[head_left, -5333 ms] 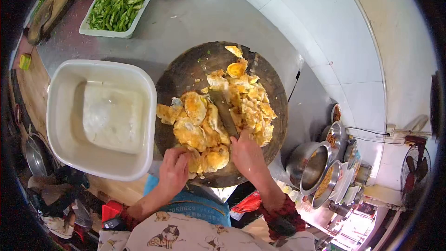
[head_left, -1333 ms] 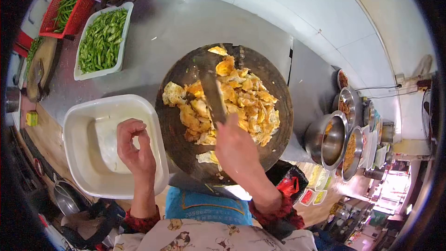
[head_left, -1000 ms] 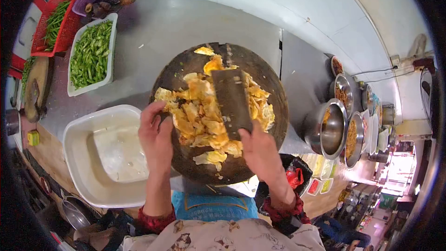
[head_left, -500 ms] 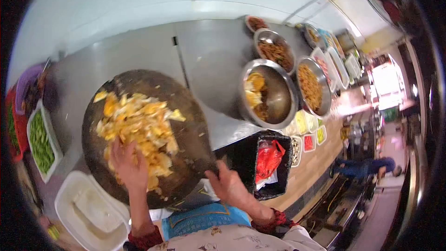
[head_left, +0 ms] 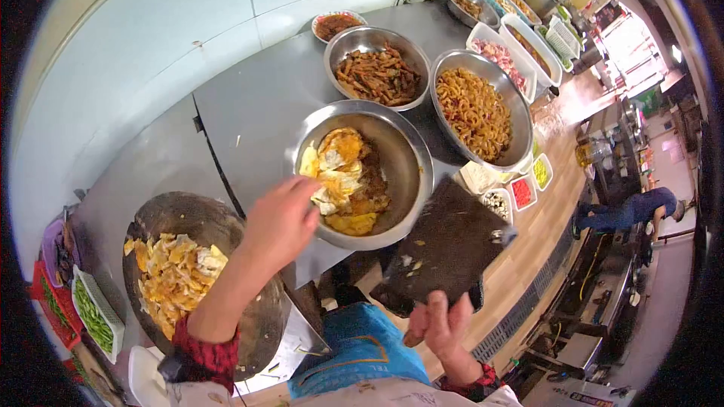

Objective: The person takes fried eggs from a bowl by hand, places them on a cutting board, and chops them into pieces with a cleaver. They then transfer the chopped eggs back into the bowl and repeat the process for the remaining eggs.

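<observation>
From my end, the fried eggs (head_left: 341,147) lie heaped in a wide steel bowl (head_left: 404,169) near the front edge of the counter (head_left: 271,105). A seam in the metal runs between that bowl and the round chopping board (head_left: 181,209), where chopped egg (head_left: 173,279) is spread. I have the left hand (head_left: 283,218) over the bowl's board-side rim, fingers drawn together beside the pale egg; I can't tell whether they've closed on any of it. The right hand (head_left: 443,324) is clamped on the handle of a broad cleaver (head_left: 452,245), its blade face up and specked with scraps, beyond the counter's front edge. So the hands are apart, the bowl's near side and the blade between them.

I'd judge each egg light, floppy and a bit greasy, with soft whites that could tear under a hard pinch. I'd slide fingertips beneath the browned, firmer border and support the middle, where the yolk adds weight. Pulling by one thin corner would probably rip it. The cleaver looks heavier and stiff, so I'd keep the grip on its handle, with fingers well away from the edge.
</observation>
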`<state>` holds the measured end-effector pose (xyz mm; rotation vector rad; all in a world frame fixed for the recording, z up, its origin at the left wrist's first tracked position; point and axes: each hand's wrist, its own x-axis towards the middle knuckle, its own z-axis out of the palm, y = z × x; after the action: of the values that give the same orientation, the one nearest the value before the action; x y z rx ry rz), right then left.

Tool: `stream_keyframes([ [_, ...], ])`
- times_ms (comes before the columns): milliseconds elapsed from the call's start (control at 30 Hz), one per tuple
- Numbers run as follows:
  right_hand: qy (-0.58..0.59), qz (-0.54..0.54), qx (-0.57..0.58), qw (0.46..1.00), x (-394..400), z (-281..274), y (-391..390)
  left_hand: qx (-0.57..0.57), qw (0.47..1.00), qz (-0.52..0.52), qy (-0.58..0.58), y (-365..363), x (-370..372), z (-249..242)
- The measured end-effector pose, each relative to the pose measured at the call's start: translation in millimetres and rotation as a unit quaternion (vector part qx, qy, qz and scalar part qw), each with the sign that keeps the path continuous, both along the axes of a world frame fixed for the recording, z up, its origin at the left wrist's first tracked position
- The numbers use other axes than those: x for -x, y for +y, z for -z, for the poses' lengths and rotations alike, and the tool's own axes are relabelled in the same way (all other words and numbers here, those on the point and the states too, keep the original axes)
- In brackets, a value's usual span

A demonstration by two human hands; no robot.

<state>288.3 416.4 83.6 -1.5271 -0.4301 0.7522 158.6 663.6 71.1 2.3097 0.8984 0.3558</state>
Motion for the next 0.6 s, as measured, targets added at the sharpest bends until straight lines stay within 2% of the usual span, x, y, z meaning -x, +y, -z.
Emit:
stream_keyframes([
  [33, -0.03, 0.015, 0.01, 0.999, -14, 6, -3, -0.015, 0.995, 0.066, 0.067, 9, -22, 19],
  [67, -0.006, 0.032, -0.005, 0.999, -27, 7, -6, -0.014, 0.995, 0.071, 0.074, 12, -42, 34],
  [133, 0.024, 0.054, -0.018, 0.998, -51, 9, -7, -0.015, 0.955, 0.124, 0.268, 11, -79, 55],
  [167, 0.008, 0.075, -0.016, 0.997, -61, 11, -7, -0.015, 0.953, 0.13, 0.274, 9, -93, 59],
  [233, 0.0, 0.103, -0.011, 0.995, -79, 15, -5, 0.009, 0.906, 0.138, 0.4, 4, -115, 68],
  [267, -0.035, 0.1, 0.002, 0.994, -88, 16, -3, 0.019, 0.91, 0.145, 0.387, 8, -118, 91],
  [300, -0.07, 0.097, 0.016, 0.993, -95, 16, 0, 0.018, 0.906, 0.152, 0.394, 8, -123, 91],
  [400, -0.043, 0.132, 0.03, 0.99, -112, 29, -1, 0.033, 0.887, 0.124, 0.444, 2, -128, 97],
  [467, -0.015, 0.162, 0.023, 0.986, -120, 34, 4, -0.129, 0.845, 0.175, 0.488, -4, -122, 122],
  [500, -0.009, 0.165, 0.023, 0.986, -124, 40, 5, -0.131, 0.841, 0.178, 0.493, -1, -122, 121],
  [567, -0.018, 0.172, 0.04, 0.984, -129, 50, 1, -0.181, 0.878, 0.171, 0.408, 0, -121, 118],
  [600, -0.013, 0.174, 0.042, 0.984, -130, 51, 2, -0.179, 0.876, 0.175, 0.412, 2, -120, 120],
])
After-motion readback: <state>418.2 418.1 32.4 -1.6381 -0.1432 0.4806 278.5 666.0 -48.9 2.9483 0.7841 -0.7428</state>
